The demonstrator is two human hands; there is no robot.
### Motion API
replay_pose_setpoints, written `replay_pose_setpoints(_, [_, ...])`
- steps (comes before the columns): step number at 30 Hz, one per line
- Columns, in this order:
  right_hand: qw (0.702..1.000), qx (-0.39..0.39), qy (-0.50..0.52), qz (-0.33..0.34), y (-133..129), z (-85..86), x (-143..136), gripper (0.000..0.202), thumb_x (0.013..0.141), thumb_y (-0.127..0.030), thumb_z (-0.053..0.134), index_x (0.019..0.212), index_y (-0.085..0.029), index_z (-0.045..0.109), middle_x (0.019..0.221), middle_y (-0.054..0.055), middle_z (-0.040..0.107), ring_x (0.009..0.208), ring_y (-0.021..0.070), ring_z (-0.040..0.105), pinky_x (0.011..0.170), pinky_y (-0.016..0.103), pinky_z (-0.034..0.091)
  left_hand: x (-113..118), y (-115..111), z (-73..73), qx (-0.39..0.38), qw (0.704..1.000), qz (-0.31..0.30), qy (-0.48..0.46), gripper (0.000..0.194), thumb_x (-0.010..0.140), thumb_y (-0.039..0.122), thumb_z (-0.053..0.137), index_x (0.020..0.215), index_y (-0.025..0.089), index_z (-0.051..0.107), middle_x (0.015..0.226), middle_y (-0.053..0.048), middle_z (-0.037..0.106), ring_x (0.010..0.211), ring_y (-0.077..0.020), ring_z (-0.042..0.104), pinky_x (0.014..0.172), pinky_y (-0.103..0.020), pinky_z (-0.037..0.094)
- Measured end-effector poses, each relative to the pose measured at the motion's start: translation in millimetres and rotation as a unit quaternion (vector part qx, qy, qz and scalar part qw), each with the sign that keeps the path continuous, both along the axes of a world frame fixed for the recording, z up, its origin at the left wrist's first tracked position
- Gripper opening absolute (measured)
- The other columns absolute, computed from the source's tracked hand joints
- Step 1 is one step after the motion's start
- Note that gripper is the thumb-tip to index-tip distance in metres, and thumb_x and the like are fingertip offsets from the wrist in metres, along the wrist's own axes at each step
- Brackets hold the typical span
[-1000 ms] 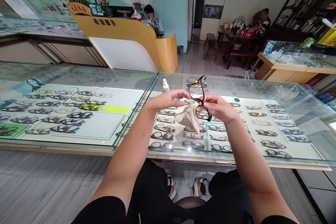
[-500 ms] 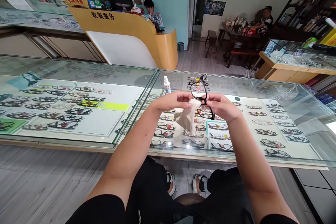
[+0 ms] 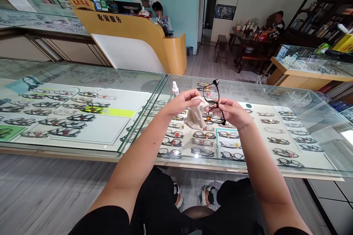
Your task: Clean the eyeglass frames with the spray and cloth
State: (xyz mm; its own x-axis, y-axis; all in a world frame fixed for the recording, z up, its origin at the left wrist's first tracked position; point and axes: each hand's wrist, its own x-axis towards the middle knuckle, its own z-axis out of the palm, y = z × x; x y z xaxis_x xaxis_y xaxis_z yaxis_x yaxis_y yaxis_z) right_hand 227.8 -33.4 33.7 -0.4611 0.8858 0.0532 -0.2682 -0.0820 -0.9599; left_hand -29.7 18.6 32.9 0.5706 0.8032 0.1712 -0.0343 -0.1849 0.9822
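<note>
Above the glass counter, my right hand point(image 3: 233, 112) is closed on a pair of black-framed eyeglasses point(image 3: 218, 91), gripping it near the bridge. The glasses are turned on end, one lens above the other. My left hand point(image 3: 185, 102) pinches a pale beige cleaning cloth point(image 3: 195, 115), which hangs down beside the frame. Cloth and glasses are close together; whether they touch is hard to make out. Just behind my left hand, a white spray bottle point(image 3: 175, 89) stands upright on the counter.
Rows of eyeglasses point(image 3: 204, 151) lie inside the glass display case point(image 3: 245, 167) under my hands. Another glass case point(image 3: 132, 132) adjoins on the left. Beyond stands a wooden cashier desk point(image 3: 143, 25) with a seated person point(image 3: 162, 20). Another person point(image 3: 277, 25) sits at a table at the back right.
My left hand has risen slightly and the cloth now hangs bunched and wider, its lower end higher. The glasses have shifted a little to the right and turned slightly.
</note>
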Motion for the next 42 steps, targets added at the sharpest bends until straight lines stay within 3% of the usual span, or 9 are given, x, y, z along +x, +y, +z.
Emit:
replay_pose_setpoints(7, [1.000,0.006,-0.006,0.007,0,-1.3,2,0.033,0.078,-0.048,0.096,0.090,-0.022,0.079,0.101,0.009,0.082,0.099,0.0278,0.079,0.092,0.040,0.062,-3,2,-0.3,-0.024,0.999,0.041,-0.020,0.042,0.080,0.055,0.088,0.092,0.019,0.070,0.080,0.000,0.066,0.068,-0.0146,0.057,0.065,-0.027,0.041])
replay_pose_setpoints(16, [1.000,0.012,0.013,0.006,0,-4.8,6,0.032,0.083,-0.046,0.092,0.101,-0.022,0.082,0.129,0.012,0.081,0.105,0.0270,0.079,0.100,0.042,0.062,-1,2,3.5,-0.054,0.986,0.112,-0.114,0.048,0.075,0.057,0.091,0.092,0.023,0.062,0.076,0.002,0.063,0.063,-0.0145,0.057,0.061,-0.027,0.044])
replay_pose_setpoints(21, [1.000,-0.005,0.022,-0.010,3,-7.8,3,0.029,0.084,-0.045,0.092,0.097,-0.022,0.080,0.128,0.012,0.081,0.108,0.0262,0.079,0.097,0.038,0.061,0,-1,4.0,-0.061,0.987,0.091,-0.114,0.061,0.076,0.070,0.088,0.105,0.028,0.055,0.072,0.004,0.064,0.056,-0.0143,0.058,0.054,-0.026,0.042])
replay_pose_setpoints(24, [0.999,-0.017,0.033,-0.002,5,-8.4,-2,0.028,0.082,-0.043,0.094,0.089,-0.021,0.077,0.121,0.011,0.082,0.102,0.0236,0.079,0.092,0.034,0.061,5,-6,2.4,-0.024,0.991,0.077,-0.104,0.061,0.081,0.074,0.083,0.107,0.028,0.053,0.071,0.005,0.063,0.056,-0.0137,0.058,0.053,-0.025,0.043])
replay_pose_setpoints(30, [0.999,-0.031,0.040,0.021,4,-8.6,-11,0.031,0.081,-0.043,0.095,0.086,-0.020,0.075,0.109,0.010,0.082,0.096,0.0222,0.078,0.082,0.030,0.059,13,-17,0.6,0.109,0.981,0.110,-0.120,0.050,0.095,0.072,0.070,0.102,0.026,0.054,0.072,0.006,0.051,0.055,-0.0100,0.041,0.051,-0.024,0.034])
replay_pose_setpoints(37, [0.999,-0.033,0.022,0.015,6,-11.3,-13,0.033,0.079,-0.044,0.096,0.085,-0.019,0.074,0.102,0.009,0.082,0.088,0.0193,0.075,0.081,0.031,0.055,13,-37,9.7,0.191,0.973,0.127,-0.033,0.040,0.096,0.059,0.076,0.101,0.023,0.058,0.086,0.001,0.059,0.068,-0.0122,0.049,0.061,-0.026,0.039])
replay_pose_setpoints(42, [0.999,-0.026,0.014,0.013,7,-12.7,-14,0.034,0.079,-0.045,0.097,0.087,-0.020,0.075,0.088,0.004,0.079,0.082,0.0180,0.074,0.082,0.031,0.054,17,-43,9.7,0.209,0.967,0.143,0.009,0.033,0.100,0.053,0.071,0.101,0.022,0.059,0.083,0.001,0.062,0.065,-0.0117,0.049,0.060,-0.027,0.037])
